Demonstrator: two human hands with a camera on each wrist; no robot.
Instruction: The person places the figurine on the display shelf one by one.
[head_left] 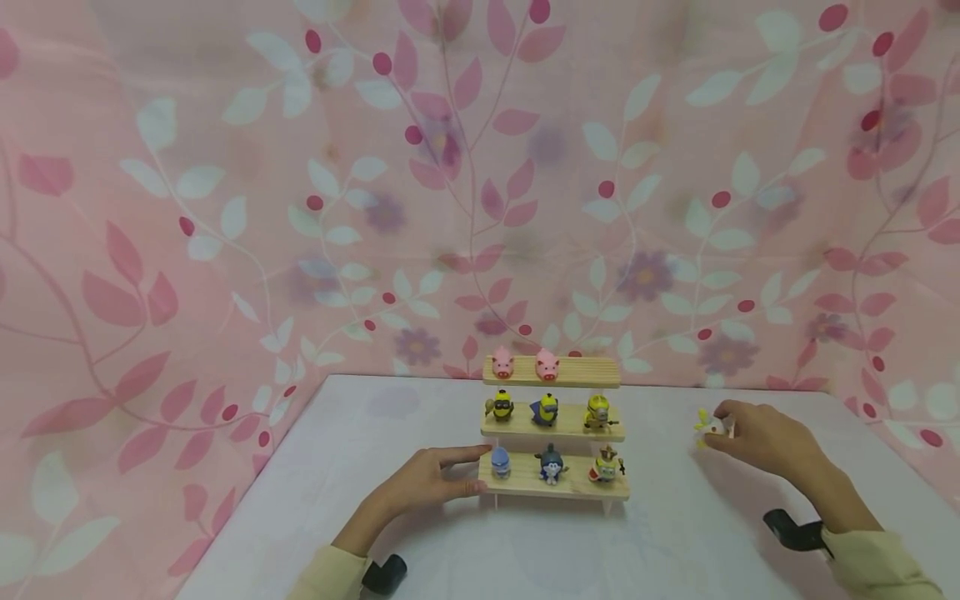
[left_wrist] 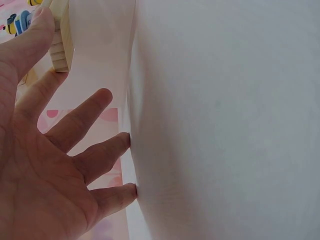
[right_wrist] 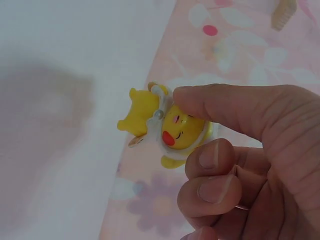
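A three-tier wooden display stand (head_left: 551, 488) stands on the white table. My left hand (head_left: 429, 481) is at the left end of its lowest board, thumb at the front corner and index finger at the back one. In the left wrist view these two grip the board's end (left_wrist: 61, 52) while the other fingers spread apart. Off to the right of the stand, my right hand (head_left: 768, 437) holds a small yellow figurine (right_wrist: 175, 131) in a white hood, pinched by its head. In the right wrist view its face, with closed eyes and a red cheek, shows.
Two pink pig figurines (head_left: 547, 365) sit on the top board. Three yellow figurines (head_left: 597, 412) stand on the middle board. The lowest board bears a blue figurine (head_left: 500, 462), a dark-hatted one (head_left: 551, 465) and a crowned one (head_left: 604, 467). Behind hangs a pink floral cloth (head_left: 480, 208).
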